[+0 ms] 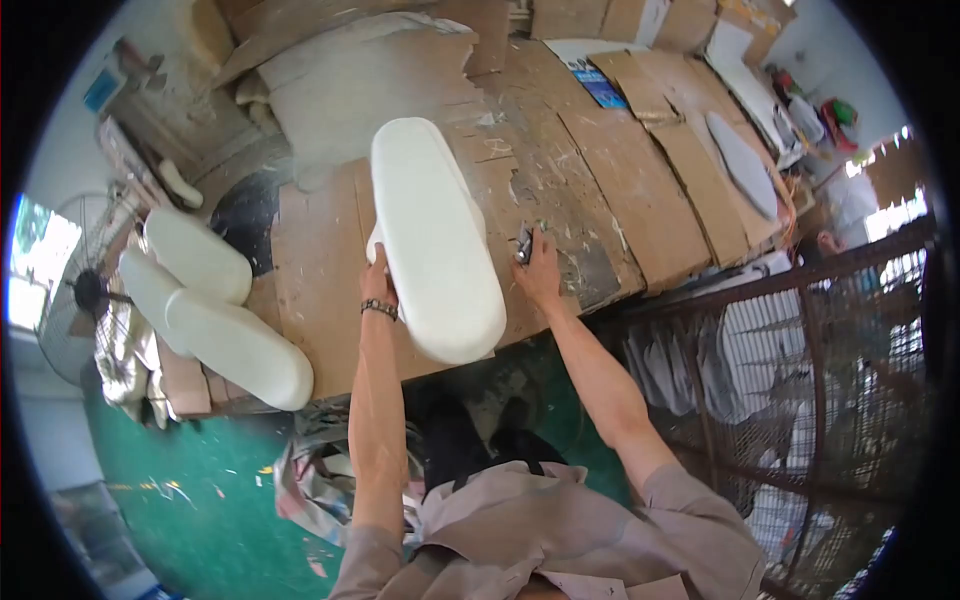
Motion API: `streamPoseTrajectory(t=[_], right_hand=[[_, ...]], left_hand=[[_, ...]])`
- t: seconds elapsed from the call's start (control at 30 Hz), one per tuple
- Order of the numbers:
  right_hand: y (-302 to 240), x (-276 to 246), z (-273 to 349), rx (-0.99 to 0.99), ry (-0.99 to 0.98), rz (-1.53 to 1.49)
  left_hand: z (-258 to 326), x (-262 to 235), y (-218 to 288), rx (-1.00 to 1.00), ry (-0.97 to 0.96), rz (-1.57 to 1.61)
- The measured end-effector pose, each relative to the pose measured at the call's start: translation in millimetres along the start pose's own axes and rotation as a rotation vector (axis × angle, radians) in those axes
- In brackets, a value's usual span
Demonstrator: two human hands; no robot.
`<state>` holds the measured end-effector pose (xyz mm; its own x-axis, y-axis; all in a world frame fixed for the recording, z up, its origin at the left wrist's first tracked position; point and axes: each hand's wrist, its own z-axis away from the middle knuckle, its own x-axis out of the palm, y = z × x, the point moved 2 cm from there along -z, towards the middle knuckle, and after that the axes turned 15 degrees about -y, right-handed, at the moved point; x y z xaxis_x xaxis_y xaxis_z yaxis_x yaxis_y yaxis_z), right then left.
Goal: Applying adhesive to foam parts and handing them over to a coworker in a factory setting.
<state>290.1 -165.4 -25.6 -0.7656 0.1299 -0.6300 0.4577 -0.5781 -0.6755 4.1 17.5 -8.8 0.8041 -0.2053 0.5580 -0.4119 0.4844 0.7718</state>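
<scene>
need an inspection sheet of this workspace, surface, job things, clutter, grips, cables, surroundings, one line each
surface: table covered in worn cardboard, with dark stained patches
job's things: long white pad near the front edge; small dark tool, kind unclear
clutter: more white pads at left; grey oval piece at right; crumpled bag and scraps on the floor
grips: left hand at the pad's left side, fingers partly hidden; right hand closed on the tool
cables: nothing seen
surroundings: fan at left, wire cage at right, green floor

taupe short-sleeved shirt (530, 525); dark bracelet (379, 307); trousers (452, 440) seemingly black.
</scene>
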Motion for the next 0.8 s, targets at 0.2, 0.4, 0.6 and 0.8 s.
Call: streamPoseTrajectory(t=[0.2, 0.4, 0.6, 0.8], right_hand=[[-15, 2, -28, -0.331, -0.270, -0.005], [-107, -5, -41, -0.241, -0.284, -0.656], [-107, -17, -43, -0.065, -0.458, -1.040], [-128, 12, -29, -0.251, -0.425, -0.869]], left_hand=[[4, 11, 8, -0.067, 0.037, 0.011], [9, 26, 15, 0.000, 0.142, -0.015], [11, 45, 32, -0.038, 0.187, -0.609], [13, -2, 21, -0.058, 0.154, -0.088]])
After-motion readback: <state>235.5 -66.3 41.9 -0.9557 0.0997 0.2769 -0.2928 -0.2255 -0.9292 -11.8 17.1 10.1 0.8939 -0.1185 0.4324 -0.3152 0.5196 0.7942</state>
